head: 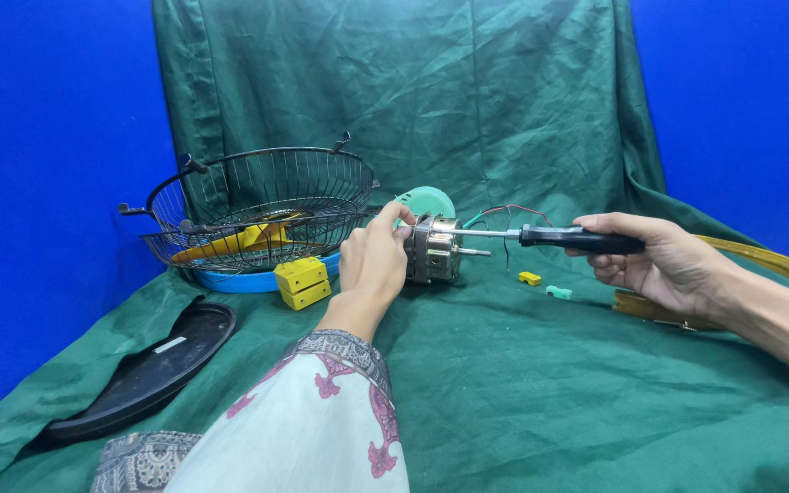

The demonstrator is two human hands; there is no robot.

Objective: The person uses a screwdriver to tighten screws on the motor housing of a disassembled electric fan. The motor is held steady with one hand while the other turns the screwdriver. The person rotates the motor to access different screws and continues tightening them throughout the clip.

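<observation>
Small cylindrical metal fan motor, silver casing, short shaft pointing toward the right hand; sits on the green cloth at centre. Thin red, black and green wires loop up behind it.

Left hand: fingers curled and pressed against the motor's near side, thumb and forefinger at its top edge, steadying it. Patterned sleeve runs back toward the camera.

Right hand: closed around the black handle of a screwdriver, held level; the metal shank reaches across to the motor's top, tip touching the casing.

Beyond the left hand's fingertips: a pale green plastic housing, partly hidden by the motor. To that hand's outer side: two stacked yellow plastic blocks, just beside the wrist; behind them black wire fan guards resting on a blue ring, a yellow blade inside. Nearer the camera, a flat black oval plastic cover.

Between the hands, below the screwdriver: a small yellow piece and a small green piece. Under the right wrist: a yellow curved rim.
</observation>
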